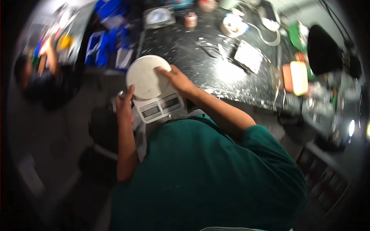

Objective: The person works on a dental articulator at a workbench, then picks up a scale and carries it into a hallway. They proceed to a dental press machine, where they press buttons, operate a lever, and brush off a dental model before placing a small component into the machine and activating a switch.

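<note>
A white kitchen scale with a round platform is held in front of my body, just off the near left corner of the black worktop. My left hand is closed on its left side, thumb along the platform's rim. A small shiny metallic thing shows by the left fingers; I cannot tell what it is. From the right, my right hand grips the far side, with thumb and fingertips over the platform's edge. The scale's button and display panel faces me. The undersides of both grips are hidden.
The speckled black worktop bears a white box-like thing, a tape roll and a small pinkish jar. A black lamp shade hangs at right. Blue bins stand at left, beyond them another person.
</note>
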Available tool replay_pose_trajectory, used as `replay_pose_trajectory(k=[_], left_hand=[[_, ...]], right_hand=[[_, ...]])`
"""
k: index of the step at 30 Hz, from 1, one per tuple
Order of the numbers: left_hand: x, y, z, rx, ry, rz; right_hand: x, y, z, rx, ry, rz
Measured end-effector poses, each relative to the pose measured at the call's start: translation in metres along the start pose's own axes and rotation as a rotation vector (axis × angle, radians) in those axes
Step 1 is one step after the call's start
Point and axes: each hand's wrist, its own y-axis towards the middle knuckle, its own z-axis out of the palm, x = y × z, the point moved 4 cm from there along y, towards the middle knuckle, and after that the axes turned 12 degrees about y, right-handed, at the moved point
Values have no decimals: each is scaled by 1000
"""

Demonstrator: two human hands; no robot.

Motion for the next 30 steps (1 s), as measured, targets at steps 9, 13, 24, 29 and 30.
replay_pose_trajectory(k=[9,13,24,29,30], left_hand=[[59,-191,-76,-417,-370,75],[99,-308,-127,-688,-492,88],[354,-670,-257,-1517,-875,230],[422,-750,-342,-1525,-1007,186],[404,-735,-341,-1485,-1157,112]], right_hand=[[-47,-88,94,382,-23,92],[-143,-125,157,649,-76,345],[-498,-380,343,1210,-525,852],[-601,-467,411,1120,-643,847],[-598,-459,413,1123,-688,823]])
